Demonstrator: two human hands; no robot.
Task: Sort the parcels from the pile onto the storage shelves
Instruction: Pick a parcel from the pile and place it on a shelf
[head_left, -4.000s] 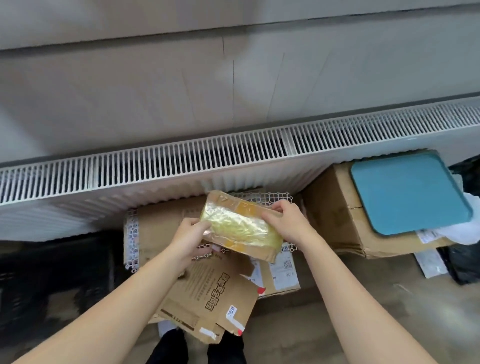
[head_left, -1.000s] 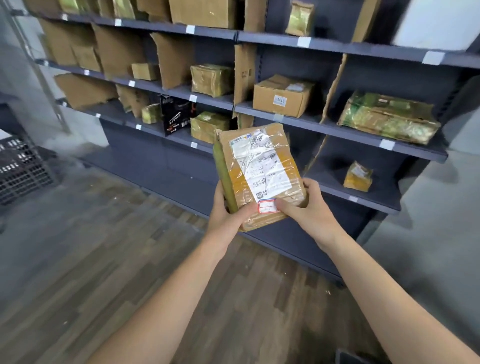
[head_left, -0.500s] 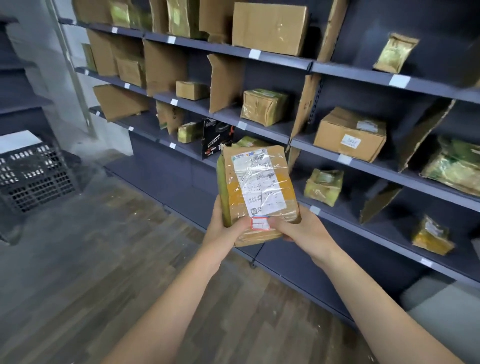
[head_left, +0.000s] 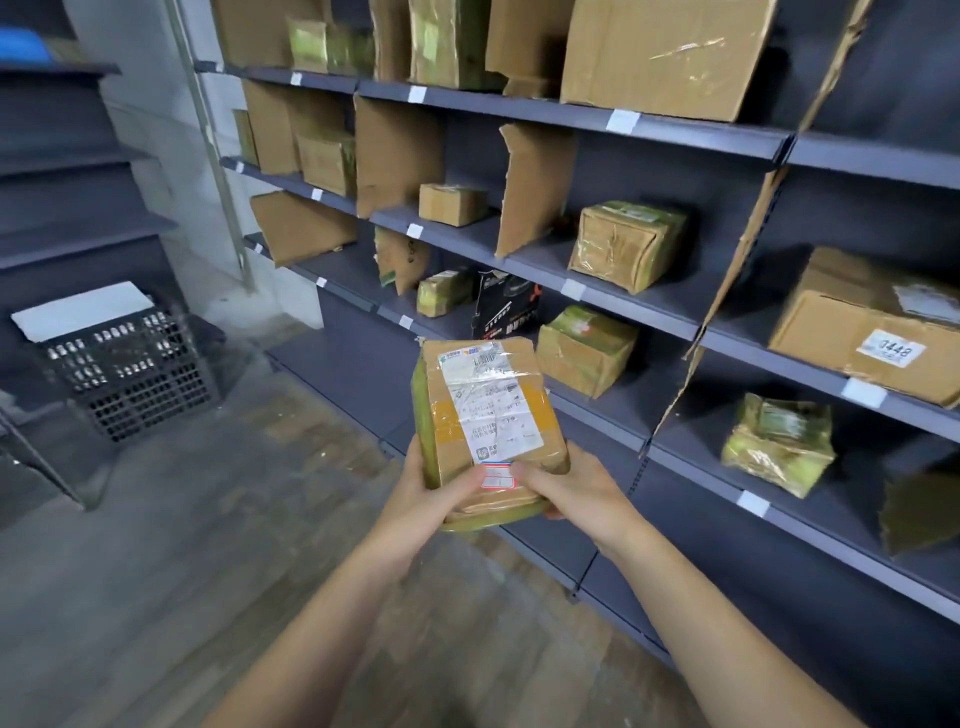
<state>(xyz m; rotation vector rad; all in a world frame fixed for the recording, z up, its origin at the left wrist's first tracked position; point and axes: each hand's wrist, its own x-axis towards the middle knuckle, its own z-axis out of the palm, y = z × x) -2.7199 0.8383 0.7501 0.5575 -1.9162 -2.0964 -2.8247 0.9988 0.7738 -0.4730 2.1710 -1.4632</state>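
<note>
- While both hands held the taped parcel (head_left: 488, 431) upright in front of the storage shelves (head_left: 675, 309), clear of every tier, its shipping label (head_left: 491, 405) faced the camera.
- The left hand (head_left: 426, 491) gripped the lower left edge, its thumb curled over the front face.
- The right hand (head_left: 579, 491) gripped the lower right corner, its thumb lying just beside the red-bordered sticker (head_left: 497, 477).
- Doing this step well probably meant reading that sticker first and matching it to a white shelf-edge tag (head_left: 573, 288) before choosing a bay; the writing on both was too blurred to make out.
- A bare, flat stretch of shelf looked the safer landing, with the parcel slid in label outward so that it did not knock a leaning cardboard divider (head_left: 535, 187).
- Keeping both hands at the lower end until the parcel rested on a shelf would likely have guarded against the slick tape slipping.
- Counted: one parcel in hand, two hands on it.
- Three boxes showed on the middle tier: a small brown box (head_left: 452, 204), a tape-wrapped box (head_left: 626, 244) and a box numbered 0448 (head_left: 857, 332).
- Four items showed on the tier below: a small green-taped parcel (head_left: 444, 293), a black carton (head_left: 506, 306), a green-taped box (head_left: 584, 348) and a crumpled green-taped parcel (head_left: 779, 441).
- One black crate (head_left: 130, 374) stood on the floor near the shelves' left end.
</note>
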